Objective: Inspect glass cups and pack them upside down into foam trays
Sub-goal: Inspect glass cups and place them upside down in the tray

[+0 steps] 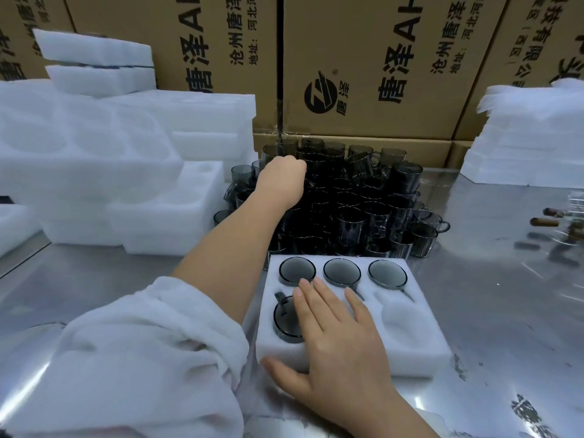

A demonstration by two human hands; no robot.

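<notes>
A white foam tray [420,349] lies on the steel table in front of me. Three smoky glass cups [342,271] sit upside down in its back row, and a fourth cup [286,320] is in the front left pocket. The front right pocket [403,324] holds nothing. My right hand [335,339] lies flat on the tray's front middle with straight fingers, covering that pocket, thumb at the front edge. My left hand [282,181] reaches into the pile of dark glass cups [357,203] behind the tray, fingers curled over a cup at the pile's back left; its grip is hidden.
Stacks of empty foam trays [110,172] fill the left side, with more foam sheets [531,137] at the right rear. Printed cardboard boxes [363,64] form a wall behind. Small brown objects [550,218] lie blurred at the right edge of the steel table [505,295].
</notes>
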